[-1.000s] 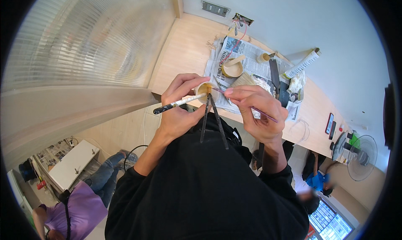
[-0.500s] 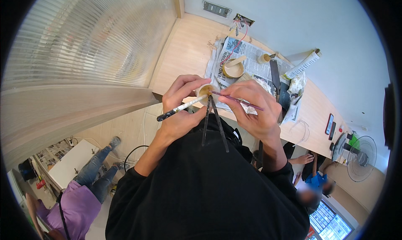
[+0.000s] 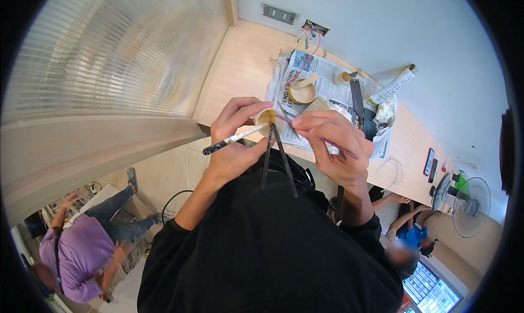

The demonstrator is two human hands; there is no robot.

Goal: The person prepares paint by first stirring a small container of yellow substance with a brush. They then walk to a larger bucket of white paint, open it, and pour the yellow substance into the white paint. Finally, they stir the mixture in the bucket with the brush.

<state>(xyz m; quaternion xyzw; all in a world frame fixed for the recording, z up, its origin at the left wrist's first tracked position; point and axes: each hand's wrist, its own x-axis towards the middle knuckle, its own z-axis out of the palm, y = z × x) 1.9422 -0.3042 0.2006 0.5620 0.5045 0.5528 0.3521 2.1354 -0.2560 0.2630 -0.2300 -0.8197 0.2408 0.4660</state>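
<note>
In front of my chest, my left hand (image 3: 228, 143) is closed around a small pale cup (image 3: 258, 117) with yellowish-brown smears inside. A paint-flecked white brush handle with a black end (image 3: 240, 136) leans out of the cup toward the left. Two thin dark sticks (image 3: 267, 163) stick out of it toward me. My right hand (image 3: 339, 143) pinches a slim purple-handled brush (image 3: 284, 118), its far end at the cup's mouth; bristles cannot be made out. Beyond the hands, a round tub of beige paste (image 3: 303, 96) holds a flat wooden stick (image 3: 307, 82).
Newspaper (image 3: 326, 67) covers part of the wooden counter (image 3: 234, 67). On it lie a small jar (image 3: 343, 78), a dark scraper blade (image 3: 357, 97) and a cartridge tube (image 3: 395, 84). Wires hang from a wall box (image 3: 315, 28). A fan (image 3: 472, 206) stands right. People are at both sides.
My right hand has shifted a little to the right, drawing the purple brush partly back from the cup. The person in purple at lower left has moved, arms now spread.
</note>
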